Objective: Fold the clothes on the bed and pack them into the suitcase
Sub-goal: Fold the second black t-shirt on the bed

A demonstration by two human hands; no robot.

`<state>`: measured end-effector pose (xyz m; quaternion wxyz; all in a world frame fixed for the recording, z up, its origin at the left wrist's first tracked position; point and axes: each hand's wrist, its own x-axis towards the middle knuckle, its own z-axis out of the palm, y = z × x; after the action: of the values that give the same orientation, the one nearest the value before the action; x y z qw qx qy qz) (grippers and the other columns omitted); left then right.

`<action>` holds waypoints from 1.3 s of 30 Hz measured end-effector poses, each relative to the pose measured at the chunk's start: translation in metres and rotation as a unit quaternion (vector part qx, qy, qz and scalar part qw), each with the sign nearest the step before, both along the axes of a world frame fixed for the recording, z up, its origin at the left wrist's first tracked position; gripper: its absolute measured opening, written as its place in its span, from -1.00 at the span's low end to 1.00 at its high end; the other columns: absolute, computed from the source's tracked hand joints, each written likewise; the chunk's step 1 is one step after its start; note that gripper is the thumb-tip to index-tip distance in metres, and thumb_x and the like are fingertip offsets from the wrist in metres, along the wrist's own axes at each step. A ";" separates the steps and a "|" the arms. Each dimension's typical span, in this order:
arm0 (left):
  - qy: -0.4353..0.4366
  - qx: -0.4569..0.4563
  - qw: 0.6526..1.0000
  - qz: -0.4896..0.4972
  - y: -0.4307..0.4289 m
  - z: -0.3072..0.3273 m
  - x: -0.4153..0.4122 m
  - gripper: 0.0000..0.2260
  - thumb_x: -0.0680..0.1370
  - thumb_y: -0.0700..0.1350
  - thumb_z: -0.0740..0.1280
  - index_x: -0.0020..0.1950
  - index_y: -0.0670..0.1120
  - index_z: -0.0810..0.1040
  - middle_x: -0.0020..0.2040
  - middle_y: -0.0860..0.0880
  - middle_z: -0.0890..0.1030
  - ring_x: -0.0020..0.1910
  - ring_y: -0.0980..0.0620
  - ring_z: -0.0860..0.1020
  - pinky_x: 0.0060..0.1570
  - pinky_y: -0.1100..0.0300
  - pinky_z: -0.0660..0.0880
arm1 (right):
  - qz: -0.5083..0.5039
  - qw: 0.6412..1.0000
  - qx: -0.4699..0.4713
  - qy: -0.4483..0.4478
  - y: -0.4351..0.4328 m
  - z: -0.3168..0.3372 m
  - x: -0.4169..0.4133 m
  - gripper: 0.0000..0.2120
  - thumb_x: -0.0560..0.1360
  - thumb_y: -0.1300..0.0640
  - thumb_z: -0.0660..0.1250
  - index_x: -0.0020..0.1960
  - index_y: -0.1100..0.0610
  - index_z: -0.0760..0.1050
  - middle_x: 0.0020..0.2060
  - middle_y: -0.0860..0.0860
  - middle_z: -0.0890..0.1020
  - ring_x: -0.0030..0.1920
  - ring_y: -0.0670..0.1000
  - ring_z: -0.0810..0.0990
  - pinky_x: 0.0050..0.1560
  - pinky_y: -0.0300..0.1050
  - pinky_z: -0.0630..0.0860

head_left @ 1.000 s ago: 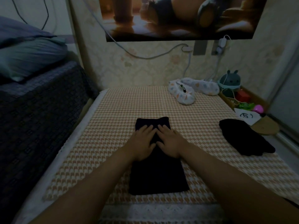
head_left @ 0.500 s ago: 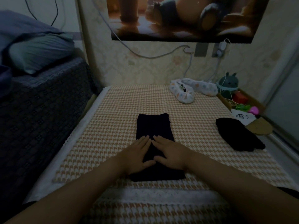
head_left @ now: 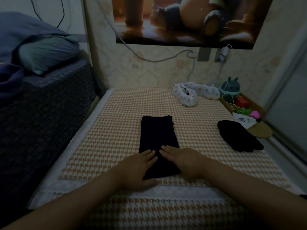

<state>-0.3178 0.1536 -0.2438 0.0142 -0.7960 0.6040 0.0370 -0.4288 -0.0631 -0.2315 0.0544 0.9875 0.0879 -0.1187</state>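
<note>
We see a black garment (head_left: 157, 143) lying at the middle of the bed (head_left: 116, 130), folded into a long, narrow strip with straight side edges and a slightly rumpled far end. It looks soft and matte. Both hands press flat on its near end with fingers straight and together. The left hand (head_left: 137, 168) covers the near left corner, its thumb lying along the cloth's near edge. The right hand (head_left: 181, 161) covers the near right corner, and the fingertips of the two almost meet.

The bed cover is woven in a tan and white houndstooth check, with a white lace band (head_left: 174, 190) across it at 6 o'clock, just beside the hands. From the garment we see bare cover at 9, 12 and 2 o'clock.

At 3 o'clock, well apart, a second black garment (head_left: 235, 135) lies in a loose, crumpled heap near the bed's right edge. At 1 o'clock a pair of white spotted slippers (head_left: 186, 98) rests by the wall. Past them, off the bed's edge, a wooden tray (head_left: 259, 105) holds a round green toy (head_left: 230, 87) and small bright bits we cannot make out.

At 9 to 10 o'clock a dark quilted cover (head_left: 41, 113) rises above the bed, bearing a pale pillow (head_left: 46, 52). A poster (head_left: 182, 20) hangs at 12 o'clock, with a cable (head_left: 149, 58) looping below it.
</note>
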 end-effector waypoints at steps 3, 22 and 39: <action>0.029 -0.009 0.999 0.019 -0.008 0.006 0.002 -0.11 0.45 0.44 0.18 0.60 -0.01 -0.05 0.59 0.02 -0.04 0.56 0.08 -0.05 0.47 0.21 -0.02 | -0.047 0.991 0.113 -0.048 -0.007 0.005 0.007 -0.31 0.49 0.22 0.33 0.55 0.02 0.15 0.51 -0.02 0.24 0.47 -0.03 0.26 0.43 -0.14 0.27; -0.032 -0.238 0.966 0.091 -0.093 0.013 0.062 -0.65 0.64 0.02 0.15 0.41 0.01 0.42 0.38 0.03 0.46 0.35 0.02 0.40 0.36 0.12 0.24 | -0.480 0.765 0.371 -0.215 -0.049 -0.006 0.100 -0.54 0.60 -0.04 0.23 -0.41 0.15 0.38 -0.44 0.02 0.48 -0.42 0.00 0.46 -0.46 -0.19 0.29; 0.027 -0.094 0.992 0.077 -0.086 -0.013 0.101 -0.10 0.36 0.49 0.17 0.54 -0.02 0.19 0.50 0.01 0.28 0.44 0.02 0.28 0.44 0.08 0.24 | -0.148 0.918 0.272 -0.250 -0.048 -0.030 0.095 -0.55 0.65 -0.09 0.05 0.46 0.09 0.36 0.45 -0.02 0.37 0.46 -0.08 0.30 0.49 -0.19 0.14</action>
<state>-0.2167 0.0674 -0.2567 -0.0802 -0.8366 0.5420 0.0025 -0.3335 -0.1113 -0.2615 -0.2140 0.9636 -0.0464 0.1534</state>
